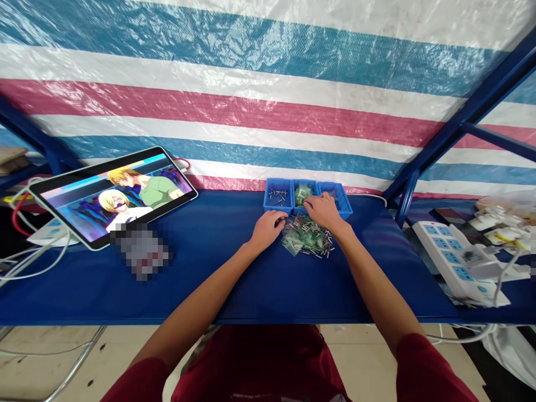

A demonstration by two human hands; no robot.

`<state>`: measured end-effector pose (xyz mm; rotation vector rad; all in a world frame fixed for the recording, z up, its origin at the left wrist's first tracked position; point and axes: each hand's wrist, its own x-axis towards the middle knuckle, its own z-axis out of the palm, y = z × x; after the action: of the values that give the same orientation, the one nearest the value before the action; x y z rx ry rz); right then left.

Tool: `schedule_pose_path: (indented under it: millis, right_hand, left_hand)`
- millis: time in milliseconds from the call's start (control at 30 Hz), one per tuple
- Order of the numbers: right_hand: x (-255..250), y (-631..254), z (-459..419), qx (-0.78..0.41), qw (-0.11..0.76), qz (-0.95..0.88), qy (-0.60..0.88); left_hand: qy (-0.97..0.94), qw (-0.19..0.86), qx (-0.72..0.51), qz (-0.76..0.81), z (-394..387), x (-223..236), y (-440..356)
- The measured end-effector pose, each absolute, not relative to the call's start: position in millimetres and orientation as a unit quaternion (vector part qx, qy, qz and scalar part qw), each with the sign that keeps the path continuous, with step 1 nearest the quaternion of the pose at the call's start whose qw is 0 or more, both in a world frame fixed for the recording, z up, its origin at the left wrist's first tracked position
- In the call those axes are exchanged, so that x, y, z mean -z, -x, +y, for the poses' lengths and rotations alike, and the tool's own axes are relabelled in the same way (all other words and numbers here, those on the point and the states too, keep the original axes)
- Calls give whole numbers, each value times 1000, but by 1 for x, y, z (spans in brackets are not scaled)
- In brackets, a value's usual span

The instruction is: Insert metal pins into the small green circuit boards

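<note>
My left hand (268,230) rests by the front of the left blue bin (268,204), at the left edge of a pile. Its fingers are curled with thumb and forefinger nearly together; whatever they hold is too small to make out. The pile (309,237) mixes small rivet-like metal pins with clear bags of green bits. Over the middle blue bin (298,211) reaches my right hand (323,212), fingers bent and drawn together by a green-filled bag (303,194); their tips are partly hidden. Several loose metal pins (278,195) lie in the left bin. The right blue bin (344,202) is partly covered by my right hand.
A tablet (117,195) showing a cartoon leans at the left of the blue table (218,279), with a blurred-out item (144,254) before it. White power strips (450,251) and cables lie at right. Blue frame bars (444,123) and a striped tarp (251,111) stand behind.
</note>
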<state>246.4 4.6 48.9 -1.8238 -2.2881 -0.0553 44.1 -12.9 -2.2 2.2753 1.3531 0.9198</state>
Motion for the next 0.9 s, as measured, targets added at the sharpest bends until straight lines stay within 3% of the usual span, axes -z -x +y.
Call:
schedule_pose_path:
  millis: [367, 700, 900]
  right_hand:
    - [-43, -252, -10, -7, 297, -758, 581]
    - [-46, -247, -19, -63, 361, -739, 566]
    - [-35, -245, -27, -98, 384, -761, 514]
  left_hand:
    - [-851, 109, -297, 419, -17, 3, -46]
    - [-878, 80, -236, 410, -14, 5, -46]
    - [-840, 112, -323, 421, -15, -6, -43]
